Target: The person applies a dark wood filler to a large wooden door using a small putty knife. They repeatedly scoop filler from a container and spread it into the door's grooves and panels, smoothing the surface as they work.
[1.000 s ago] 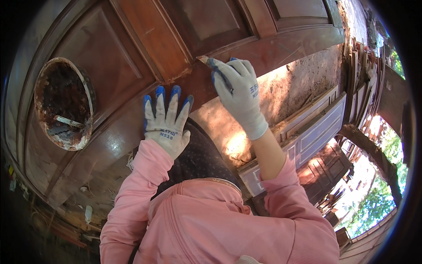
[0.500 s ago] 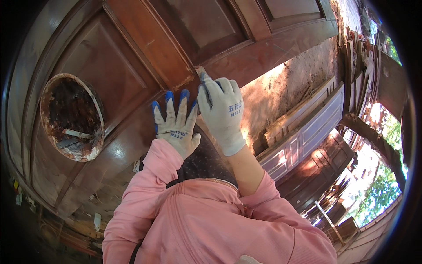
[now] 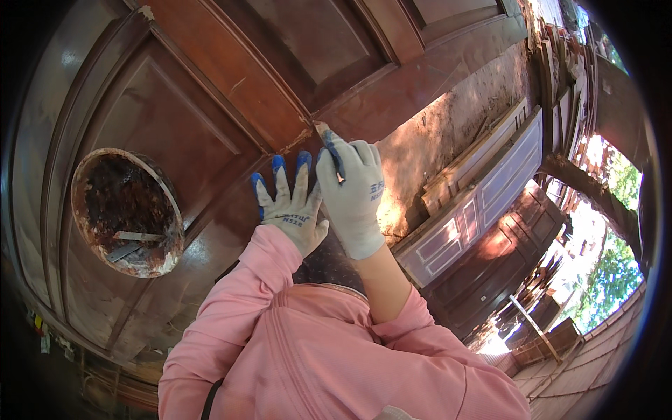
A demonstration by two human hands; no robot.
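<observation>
While the right hand [image 3: 353, 199] gripped a putty knife [image 3: 324, 133] at the panel joint, beside the left hand [image 3: 290, 206] (fingers spread flat), a slip risked gouging the wooden door [image 3: 210, 105].

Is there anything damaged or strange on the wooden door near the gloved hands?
Yes. At the corner of the door panel moulding, just beyond the right hand, the finish looks chipped and pale. The round container resting on the door is crusted with rusty brown residue around its rim.

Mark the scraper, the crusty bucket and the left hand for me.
scraper [image 3: 323, 131], head view, on the blade tip at the door groove.
bucket [image 3: 78, 183], head view, on its rusty rim.
left hand [image 3: 290, 210], head view, on the glove's back.
</observation>
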